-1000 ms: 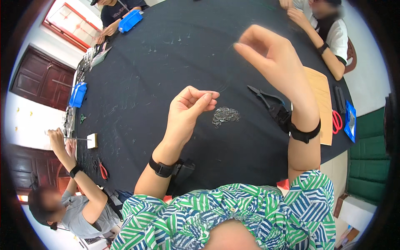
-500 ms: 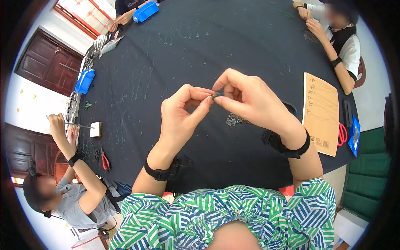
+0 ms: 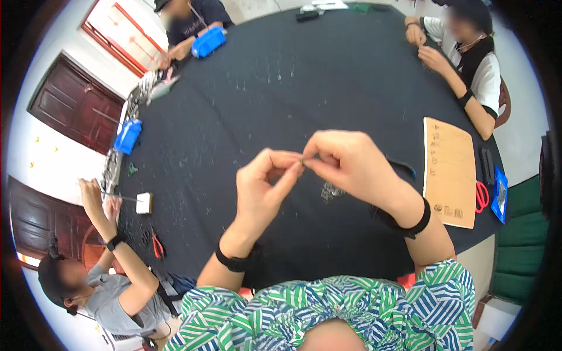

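Over the black-covered table (image 3: 246, 111), my two hands meet fingertip to fingertip. Thumb and forefinger of my left hand (image 3: 260, 187) are pinched together around something tiny and dark. My right hand (image 3: 357, 164) is closed in a similar pinch, its tips touching the left ones. What lies between them is too small to name and mostly covered by the fingers. Just below my right hand, a small pile of silvery metal chain or links (image 3: 331, 192) rests on the cloth, partly hidden by that hand.
Right of my arm lie a brown paper envelope (image 3: 451, 193), red-handled scissors (image 3: 482, 196) and a blue packet (image 3: 499, 196). On the left are red-handled pliers (image 3: 157, 245), a white block (image 3: 144, 203) and a blue tray (image 3: 128, 136). Several people sit around the table.
My fingertips have drawn closer together, covering the thin greenish strand that showed between them. The whole view has shifted, so hands and table appear lower.
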### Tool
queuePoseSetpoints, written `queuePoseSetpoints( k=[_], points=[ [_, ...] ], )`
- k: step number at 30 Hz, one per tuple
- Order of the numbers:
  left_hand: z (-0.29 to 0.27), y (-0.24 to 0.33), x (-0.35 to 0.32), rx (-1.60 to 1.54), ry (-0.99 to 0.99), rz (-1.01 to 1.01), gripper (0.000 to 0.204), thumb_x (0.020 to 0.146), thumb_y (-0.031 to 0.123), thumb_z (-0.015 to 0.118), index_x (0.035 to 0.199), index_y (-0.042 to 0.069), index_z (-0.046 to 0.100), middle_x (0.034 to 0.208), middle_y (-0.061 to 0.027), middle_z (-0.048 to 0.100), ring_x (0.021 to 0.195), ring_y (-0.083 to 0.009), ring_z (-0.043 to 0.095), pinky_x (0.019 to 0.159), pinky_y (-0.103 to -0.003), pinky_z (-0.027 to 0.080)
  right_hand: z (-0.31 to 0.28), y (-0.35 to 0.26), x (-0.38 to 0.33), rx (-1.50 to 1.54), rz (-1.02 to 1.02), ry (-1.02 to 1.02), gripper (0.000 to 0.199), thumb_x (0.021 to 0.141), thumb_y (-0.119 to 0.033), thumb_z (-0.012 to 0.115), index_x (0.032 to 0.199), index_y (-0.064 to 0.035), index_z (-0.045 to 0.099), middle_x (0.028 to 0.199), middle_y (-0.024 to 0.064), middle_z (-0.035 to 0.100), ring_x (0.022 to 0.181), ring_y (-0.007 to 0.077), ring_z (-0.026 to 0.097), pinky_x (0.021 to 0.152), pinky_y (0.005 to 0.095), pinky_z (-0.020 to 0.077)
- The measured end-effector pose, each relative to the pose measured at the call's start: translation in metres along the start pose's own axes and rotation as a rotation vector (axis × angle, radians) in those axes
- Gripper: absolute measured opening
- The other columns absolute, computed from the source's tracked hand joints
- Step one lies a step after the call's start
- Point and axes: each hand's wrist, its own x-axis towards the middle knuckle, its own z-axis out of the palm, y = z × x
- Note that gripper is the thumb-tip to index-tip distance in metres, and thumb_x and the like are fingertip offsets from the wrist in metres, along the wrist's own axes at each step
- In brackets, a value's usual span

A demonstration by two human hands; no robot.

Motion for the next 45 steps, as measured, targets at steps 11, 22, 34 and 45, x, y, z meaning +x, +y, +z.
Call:
queuePoseSetpoints(
  k=[11, 22, 34, 45],
  points=[
    [-0.004, -0.005, 0.002, -0.284, -0.057, -0.135, 0.008, 0.092, 0.001, 0.067, 0.100, -0.001, 0.065, 0.093, -0.0095, 0.071, 0.079, -0.0111, 0.068, 0.073, -0.024, 0.057, -0.007, -0.002, -0.003, 0.016, -0.113, 0.018, 0.010, 0.081, -0.006, 0.072, 0.086, -0.0042, 0.064, 0.060, 0.0034, 0.048, 0.053, 0.0157, 0.049, 0.052, 0.0310, 0.0400],
    [-0.009, 0.001, 0.001, -0.288, -0.127, -0.232, 0.006, 0.092, 0.002, 0.069, 0.097, 0.001, 0.066, 0.089, -0.0076, 0.071, 0.078, -0.0110, 0.068, 0.071, -0.023, 0.056, -0.013, -0.004, -0.002, 0.069, -0.128, -0.041, 0.008, 0.081, -0.005, 0.071, 0.087, -0.0036, 0.066, 0.067, 0.0046, 0.056, 0.056, 0.0151, 0.054, 0.053, 0.0292, 0.0423],
    [-0.051, 0.008, -0.022, 0.126, -0.066, -0.069, 0.005, 0.090, 0.002, 0.070, 0.094, 0.000, 0.065, 0.085, -0.0037, 0.069, 0.076, -0.0075, 0.065, 0.069, -0.020, 0.053, -0.058, -0.007, -0.005, 0.014, 0.063, -0.177, 0.009, 0.083, -0.008, 0.073, 0.085, -0.0026, 0.066, 0.082, 0.0053, 0.062, 0.067, 0.0148, 0.059, 0.058, 0.0278, 0.0459],
    [-0.080, 0.014, -0.044, 0.148, -0.006, -0.197, 0.005, 0.088, 0.003, 0.070, 0.089, -0.001, 0.067, 0.081, -0.0037, 0.070, 0.072, -0.0069, 0.064, 0.066, -0.020, 0.051, -0.041, -0.027, 0.012, 0.121, 0.128, 0.000, 0.054, 0.088, -0.012, 0.068, 0.138, -0.0053, 0.052, 0.072, 0.0086, 0.065, 0.060, 0.0172, 0.060, 0.059, 0.0335, 0.0482]
  ],
)
